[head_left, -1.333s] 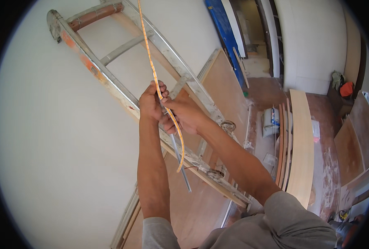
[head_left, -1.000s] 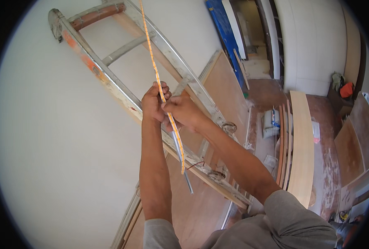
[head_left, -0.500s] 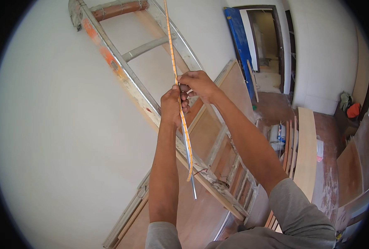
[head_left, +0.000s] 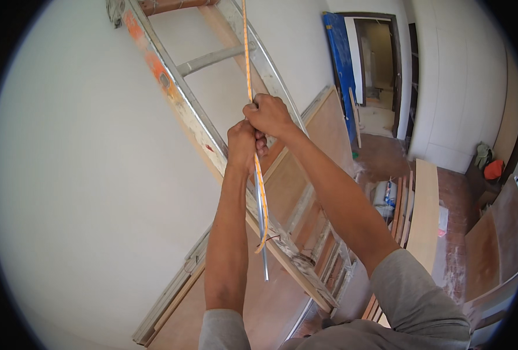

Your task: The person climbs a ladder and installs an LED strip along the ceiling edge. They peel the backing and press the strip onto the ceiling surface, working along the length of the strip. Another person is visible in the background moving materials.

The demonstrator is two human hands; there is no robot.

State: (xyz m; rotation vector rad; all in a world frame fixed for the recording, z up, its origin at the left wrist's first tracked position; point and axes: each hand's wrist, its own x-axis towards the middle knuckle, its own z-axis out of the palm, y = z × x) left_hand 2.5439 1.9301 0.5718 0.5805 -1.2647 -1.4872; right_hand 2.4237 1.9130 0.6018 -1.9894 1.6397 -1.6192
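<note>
While L hand (head_left: 242, 140) & R hand (head_left: 270, 115) grip orange cord (head_left: 248, 64), ladder (head_left: 183, 107) (paint-splotched) stands behind, boards (head_left: 425, 201) to R.

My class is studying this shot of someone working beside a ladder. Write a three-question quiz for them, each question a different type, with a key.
1. Multiple choice. The left grip and right grip are both closed on the orange cord. Which is nearer the top of the picture?
A. Left
B. Right
C. Neither; they are level

2. True or false? The thin silver rod reaches lower in the picture than the cord's bottom end.

3. Fill in the missing colour: a tall ____ panel stands beside the doorway.

Key: 1. B; 2. True; 3. blue.
</note>
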